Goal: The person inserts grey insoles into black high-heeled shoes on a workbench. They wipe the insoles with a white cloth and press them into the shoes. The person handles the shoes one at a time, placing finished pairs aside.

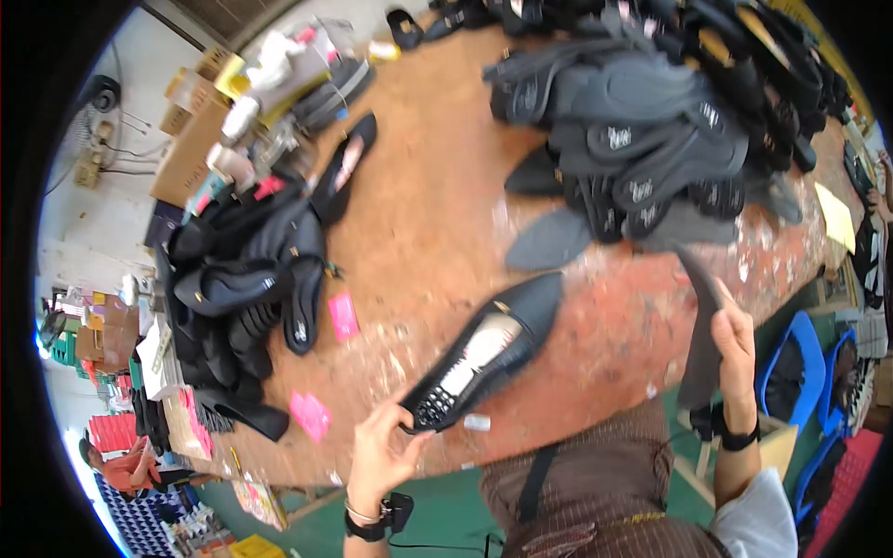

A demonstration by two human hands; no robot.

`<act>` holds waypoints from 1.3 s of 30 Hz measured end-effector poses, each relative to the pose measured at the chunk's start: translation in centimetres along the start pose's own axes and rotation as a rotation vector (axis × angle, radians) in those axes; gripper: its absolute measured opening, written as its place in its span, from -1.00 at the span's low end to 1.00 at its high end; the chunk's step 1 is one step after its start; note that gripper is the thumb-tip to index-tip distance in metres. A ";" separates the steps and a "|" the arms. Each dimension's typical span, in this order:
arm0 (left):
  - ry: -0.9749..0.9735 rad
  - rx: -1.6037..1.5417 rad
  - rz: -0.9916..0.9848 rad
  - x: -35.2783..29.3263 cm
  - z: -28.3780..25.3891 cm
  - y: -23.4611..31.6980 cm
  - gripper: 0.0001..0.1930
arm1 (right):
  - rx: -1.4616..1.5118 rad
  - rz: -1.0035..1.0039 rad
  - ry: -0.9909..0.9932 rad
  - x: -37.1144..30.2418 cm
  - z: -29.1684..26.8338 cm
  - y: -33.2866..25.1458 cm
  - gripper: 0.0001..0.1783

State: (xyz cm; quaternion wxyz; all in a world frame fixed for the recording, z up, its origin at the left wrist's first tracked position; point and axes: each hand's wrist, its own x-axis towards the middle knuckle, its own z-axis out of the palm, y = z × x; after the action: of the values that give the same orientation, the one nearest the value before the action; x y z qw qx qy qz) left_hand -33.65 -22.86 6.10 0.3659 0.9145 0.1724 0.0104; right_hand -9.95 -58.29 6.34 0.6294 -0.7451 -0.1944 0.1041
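A black pointed flat shoe (pixel 532 325) lies across the near part of the worktable, its toe toward the far right and its pale inner bottom showing. My left hand (pixel 383 448) pinches the rim of its heel between thumb and fingers. Off to the right, my right hand (pixel 735 346) grips a dark insole (pixel 699 346), held upright and seen nearly edge-on above the table's near edge. A large heap of black insoles (pixel 651 139) rises beyond the shoe, and one loose grey insole (pixel 547 238) lies flat at its near left side.
Black shoes (pixel 223 284) are piled on the table's left, with pink slips (pixel 342 316) beside them. More black shoes (pixel 735 37) crowd the far right. Blue baskets (pixel 791 367) stand beyond the right edge. Cartons and bottles (pixel 237 116) line the back left. A person (pixel 130 465) sits at far left.
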 end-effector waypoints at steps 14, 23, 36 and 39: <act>0.364 -0.227 0.216 -5.8 11.0 -4.2 0.35 | -0.319 -0.535 -0.877 -2.8 21.1 3.0 -0.61; 0.365 -0.276 0.241 -6.0 11.7 -5.2 0.43 | -0.407 -0.508 -0.943 -3.1 22.1 3.9 -0.58; 0.410 -0.390 0.120 -4.6 11.1 -5.0 -0.63 | -0.386 -0.649 -1.146 -4.3 23.9 5.4 -0.57; 0.430 -0.414 0.112 -4.7 11.2 -5.0 -0.68 | -0.614 -0.594 -1.015 -4.7 21.3 3.8 -0.60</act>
State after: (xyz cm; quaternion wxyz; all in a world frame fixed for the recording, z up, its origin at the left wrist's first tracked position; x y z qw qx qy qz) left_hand -37.95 -28.47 -5.01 0.4985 0.8054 0.1895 0.2588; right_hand -22.08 -41.66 -1.73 0.2206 -0.6638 -0.6849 0.2041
